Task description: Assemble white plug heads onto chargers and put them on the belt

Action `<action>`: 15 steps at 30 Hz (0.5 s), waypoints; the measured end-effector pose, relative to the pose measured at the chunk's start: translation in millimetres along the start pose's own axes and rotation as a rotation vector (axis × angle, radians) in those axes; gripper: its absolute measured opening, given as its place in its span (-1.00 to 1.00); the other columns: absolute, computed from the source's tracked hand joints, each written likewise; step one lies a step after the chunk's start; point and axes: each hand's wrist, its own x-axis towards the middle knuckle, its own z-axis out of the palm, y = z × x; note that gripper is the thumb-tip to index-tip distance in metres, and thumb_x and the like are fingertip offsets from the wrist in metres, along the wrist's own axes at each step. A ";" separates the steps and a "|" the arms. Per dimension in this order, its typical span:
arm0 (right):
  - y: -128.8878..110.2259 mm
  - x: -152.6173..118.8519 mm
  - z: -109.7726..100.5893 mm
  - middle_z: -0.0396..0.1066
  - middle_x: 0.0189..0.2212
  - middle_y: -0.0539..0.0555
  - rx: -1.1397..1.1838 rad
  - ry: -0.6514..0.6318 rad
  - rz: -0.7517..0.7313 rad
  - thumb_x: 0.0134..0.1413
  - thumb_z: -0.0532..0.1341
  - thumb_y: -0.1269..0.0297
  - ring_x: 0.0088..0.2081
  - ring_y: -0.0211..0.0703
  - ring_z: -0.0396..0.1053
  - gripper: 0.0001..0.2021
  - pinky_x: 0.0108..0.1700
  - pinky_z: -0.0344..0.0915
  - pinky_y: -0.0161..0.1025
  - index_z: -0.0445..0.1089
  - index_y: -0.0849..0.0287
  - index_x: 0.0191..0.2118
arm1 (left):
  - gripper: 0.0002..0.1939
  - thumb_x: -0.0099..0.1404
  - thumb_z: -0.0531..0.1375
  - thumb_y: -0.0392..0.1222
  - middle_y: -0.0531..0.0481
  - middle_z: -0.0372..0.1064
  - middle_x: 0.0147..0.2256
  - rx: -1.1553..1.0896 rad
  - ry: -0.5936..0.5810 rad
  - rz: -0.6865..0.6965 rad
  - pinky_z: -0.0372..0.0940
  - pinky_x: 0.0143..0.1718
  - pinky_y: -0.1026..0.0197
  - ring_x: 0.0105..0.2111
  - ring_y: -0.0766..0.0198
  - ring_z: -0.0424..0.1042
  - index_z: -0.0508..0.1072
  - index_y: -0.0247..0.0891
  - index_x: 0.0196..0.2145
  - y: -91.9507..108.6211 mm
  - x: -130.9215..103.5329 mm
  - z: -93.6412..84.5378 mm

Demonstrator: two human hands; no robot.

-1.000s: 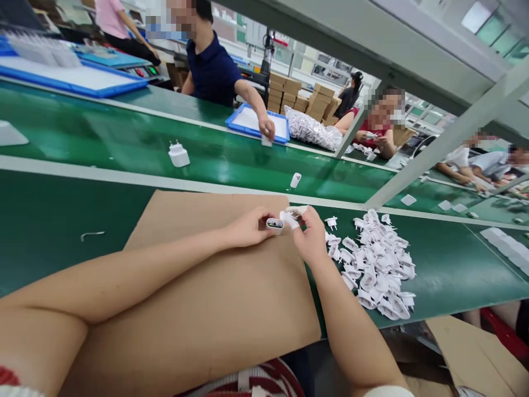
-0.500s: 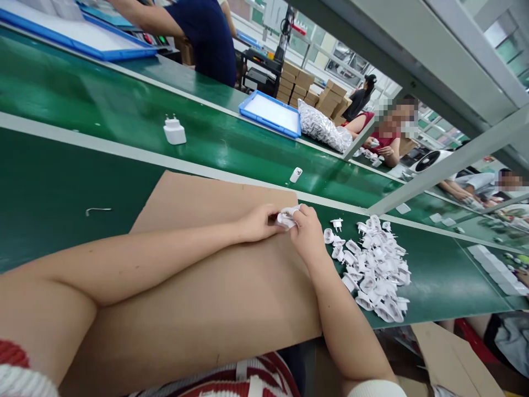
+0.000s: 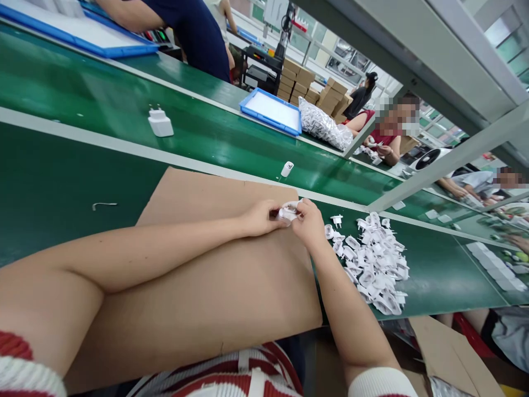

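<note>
Above the far right corner of a brown cardboard sheet (image 3: 198, 292), both my hands hold one white plastic charger part (image 3: 288, 212). My left hand (image 3: 262, 218) grips its left side between thumb and fingers. From the right, my right hand (image 3: 309, 221) pinches it, and those fingers cover part of it. An open hollow side of the part faces up; its inside is too small to make out. Just right of my right hand lies a heap of white plug housings (image 3: 376, 259), and a single two-pin plug piece (image 3: 336, 220) sits apart near it.
Beyond a pale rail, a green conveyor belt (image 3: 223, 149) carries a white plug charger (image 3: 160, 122) and a smaller white piece (image 3: 286, 169). A blue-rimmed tray (image 3: 270, 112) and a silver bag (image 3: 322, 124) stand across it. A slanted metal post (image 3: 446, 160) rises at right. Co-workers sit opposite.
The chargers on the belt have shifted left. The part between my hands has turned slightly, showing more of its hollow side. The co-worker in dark blue has leaned left.
</note>
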 end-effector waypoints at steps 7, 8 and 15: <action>-8.9 -3.2 -4.5 0.38 -0.25 0.13 -0.140 -0.003 0.006 -0.01 0.15 0.57 -0.17 0.01 0.27 -0.72 -0.31 0.11 -0.17 0.52 0.10 -0.28 | -0.62 0.17 0.39 0.13 -0.03 0.49 -0.37 -0.004 -0.010 0.032 0.34 -0.27 0.12 -0.34 0.12 0.45 0.55 -0.26 -0.30 0.9 -2.7 -1.0; -10.8 -3.1 -5.9 0.39 -0.25 0.13 -0.156 -0.005 0.008 0.00 0.15 0.58 -0.18 0.01 0.27 -0.72 -0.32 0.09 -0.17 0.53 0.10 -0.28 | -0.62 0.17 0.39 0.13 -0.03 0.49 -0.38 -0.003 -0.007 0.035 0.34 -0.26 0.12 -0.33 0.12 0.45 0.56 -0.26 -0.29 0.5 -2.8 -0.7; -18.6 2.6 -22.1 0.43 -0.26 0.14 -0.344 -0.108 -0.052 0.09 0.17 0.55 -0.16 0.00 0.29 -0.75 -0.27 0.02 -0.14 0.55 0.12 -0.26 | -0.63 0.21 0.37 0.13 -0.01 0.42 -0.43 0.117 0.013 0.087 0.25 -0.26 0.16 -0.34 0.16 0.37 0.55 -0.28 -0.37 -1.4 -1.7 -1.5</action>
